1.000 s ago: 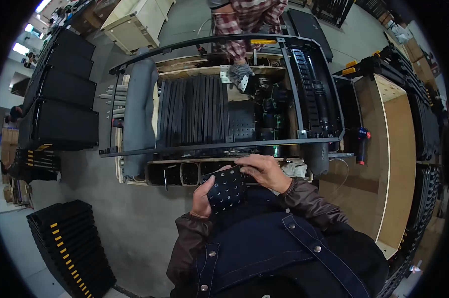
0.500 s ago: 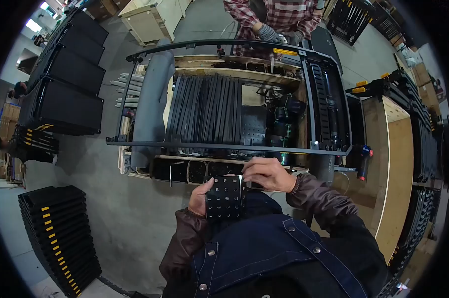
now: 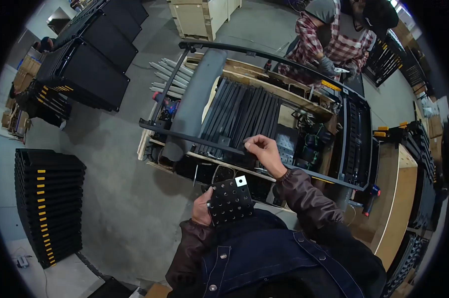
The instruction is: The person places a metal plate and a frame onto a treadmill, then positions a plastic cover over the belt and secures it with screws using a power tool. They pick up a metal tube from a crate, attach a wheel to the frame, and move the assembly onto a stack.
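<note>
The fingers of your left hand are closed on the edge of a perforated black plate; those of your right hand are pinched together by the near rail, and whether they hold anything small, you cannot tell. Beyond lies the black metal frame above a wooden crate, with a co-worker at the far side. Inside the frame's outline are a grey padded roll and a bundle of black bars. The plate sits near your chest, studded face up and slightly tilted. To handle it well, grip its side firmly, brace it from beneath and level it so the face is easy to read. Hold your thumb clear of the white square at its far right corner, and give your right fingertips room above the rail.
</note>
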`<action>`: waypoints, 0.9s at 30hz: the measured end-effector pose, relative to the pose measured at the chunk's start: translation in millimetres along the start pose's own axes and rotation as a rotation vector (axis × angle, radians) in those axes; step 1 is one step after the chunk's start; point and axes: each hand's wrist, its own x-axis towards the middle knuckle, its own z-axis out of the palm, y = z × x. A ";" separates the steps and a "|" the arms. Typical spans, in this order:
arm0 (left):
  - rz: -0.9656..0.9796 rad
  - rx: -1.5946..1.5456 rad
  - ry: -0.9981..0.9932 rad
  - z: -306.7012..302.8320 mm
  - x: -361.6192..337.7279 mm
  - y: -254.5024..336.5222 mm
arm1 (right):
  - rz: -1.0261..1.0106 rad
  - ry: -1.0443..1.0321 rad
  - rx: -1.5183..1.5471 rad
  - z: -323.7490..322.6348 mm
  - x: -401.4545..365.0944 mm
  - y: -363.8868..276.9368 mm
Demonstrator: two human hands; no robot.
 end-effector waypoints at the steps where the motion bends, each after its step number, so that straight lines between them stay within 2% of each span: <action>1: 0.024 0.023 0.024 -7.6 -3.8 6.6 | 0.009 0.035 -0.023 12.0 14.2 1.5; 4: 0.009 -0.064 0.035 -16.5 -14.2 26.5 | 0.228 0.093 -0.113 38.8 43.7 5.4; 9: -0.105 -0.016 -0.003 -27.0 -23.6 71.7 | 0.236 0.140 -0.024 45.1 49.6 17.5; 13: -0.218 -0.050 -0.047 -37.8 -20.8 92.6 | 0.268 0.138 -0.086 54.7 43.4 5.6; 17: -0.219 -0.067 -0.045 -44.9 -15.2 102.4 | 0.249 0.179 -0.175 58.3 42.7 15.2; 20: -0.170 -0.029 -0.048 -30.0 -13.8 109.5 | 0.130 0.158 -0.232 59.3 42.9 24.7; 22: -0.104 0.045 -0.064 -19.6 -12.0 109.5 | -0.053 0.174 -0.468 62.2 40.9 26.7; 24: -0.083 0.031 -0.038 -21.4 -9.1 105.2 | -0.114 0.177 -0.578 64.2 37.8 21.5; 27: -0.063 0.006 -0.014 -23.0 -11.9 102.9 | -0.374 0.323 -0.802 82.3 28.4 4.3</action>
